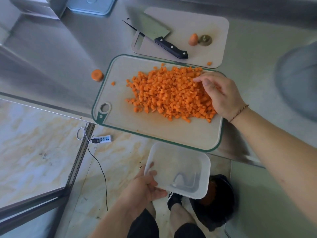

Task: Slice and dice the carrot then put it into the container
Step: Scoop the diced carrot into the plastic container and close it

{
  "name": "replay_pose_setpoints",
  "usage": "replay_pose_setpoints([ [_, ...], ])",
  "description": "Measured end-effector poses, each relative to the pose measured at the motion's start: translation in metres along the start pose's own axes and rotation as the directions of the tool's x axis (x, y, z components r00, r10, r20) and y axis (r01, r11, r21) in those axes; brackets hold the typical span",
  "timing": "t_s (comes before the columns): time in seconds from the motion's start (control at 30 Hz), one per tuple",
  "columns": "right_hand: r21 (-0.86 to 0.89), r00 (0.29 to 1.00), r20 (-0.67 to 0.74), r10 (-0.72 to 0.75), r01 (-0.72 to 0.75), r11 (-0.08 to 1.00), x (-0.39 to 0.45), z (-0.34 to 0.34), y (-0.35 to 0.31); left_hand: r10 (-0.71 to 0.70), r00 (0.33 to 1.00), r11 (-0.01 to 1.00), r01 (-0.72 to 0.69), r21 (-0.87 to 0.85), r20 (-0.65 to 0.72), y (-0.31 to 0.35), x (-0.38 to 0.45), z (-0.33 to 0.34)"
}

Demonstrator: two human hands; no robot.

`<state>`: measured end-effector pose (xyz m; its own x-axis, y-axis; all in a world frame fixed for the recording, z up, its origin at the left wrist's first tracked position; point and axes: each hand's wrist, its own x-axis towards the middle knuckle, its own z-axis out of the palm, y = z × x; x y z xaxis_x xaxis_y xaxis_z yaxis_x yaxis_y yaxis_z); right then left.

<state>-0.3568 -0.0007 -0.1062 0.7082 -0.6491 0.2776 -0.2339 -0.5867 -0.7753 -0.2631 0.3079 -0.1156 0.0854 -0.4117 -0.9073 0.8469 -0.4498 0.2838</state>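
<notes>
The right hand (pixel 221 93) reaches over the cutting board (pixel 120 121), fingers straight and relaxed, resting on the diced carrot (pixel 168 95) heaped there. The left hand (pixel 145 184) grips the clear container's (pixel 180 170) rim — held below the board's near edge.

The diced carrot (pixel 169 93) lies as a broad heap of small orange cubes across the green-rimmed cutting board (pixel 154 133), a few cubes scattered at its left edge. The container (pixel 178 170), translucent, rectangular with rounded corners, sits tilted just below the board's near edge.
</notes>
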Motion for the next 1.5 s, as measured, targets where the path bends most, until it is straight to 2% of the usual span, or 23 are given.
replay_pose_setpoints([
  [0.17, 0.063, 0.993, -0.106, -0.044, 0.050, 0.997, 0.009, -0.002, 0.000, 0.005, 1.000, 1.000, -0.005, -0.001, 0.023, 0.003, -0.002, -0.002],
  [0.23, 0.096, 0.993, -0.114, -0.009, 0.020, 0.995, 0.017, -0.003, 0.002, -0.003, 0.999, 1.000, 0.004, -0.019, 0.037, 0.005, -0.003, -0.002],
  [0.37, 0.069, 0.995, 0.016, 0.101, -0.101, 0.992, 0.027, -0.006, 0.008, -0.015, 0.999, 0.998, 0.018, -0.053, 0.052, 0.006, -0.002, -0.001],
  [0.47, -0.008, 0.990, 0.133, 0.041, -0.040, 0.999, 0.025, -0.003, 0.009, -0.017, 0.998, 0.999, 0.020, -0.045, 0.053, 0.005, -0.001, -0.003],
  [0.53, -0.005, 0.988, 0.153, 0.013, -0.012, 1.000, 0.023, -0.001, 0.006, -0.017, 0.999, 0.999, 0.019, -0.041, 0.049, 0.005, 0.000, -0.003],
  [0.8, 0.085, 0.993, 0.088, 0.082, -0.089, 0.992, 0.012, 0.001, -0.002, -0.029, 0.998, 0.995, 0.034, -0.092, 0.056, 0.006, 0.000, -0.002],
  [1.0, 0.133, 0.992, -0.012, 0.123, -0.121, 0.984, -0.004, 0.008, -0.010, -0.033, 0.997, 0.994, 0.039, -0.099, 0.064, 0.006, -0.001, 0.001],
  [1.5, 0.151, 0.984, -0.049, 0.174, -0.164, 0.975, -0.045, 0.028, -0.042, -0.037, 0.995, 0.991, 0.049, -0.124, 0.094, 0.006, -0.003, -0.004],
])
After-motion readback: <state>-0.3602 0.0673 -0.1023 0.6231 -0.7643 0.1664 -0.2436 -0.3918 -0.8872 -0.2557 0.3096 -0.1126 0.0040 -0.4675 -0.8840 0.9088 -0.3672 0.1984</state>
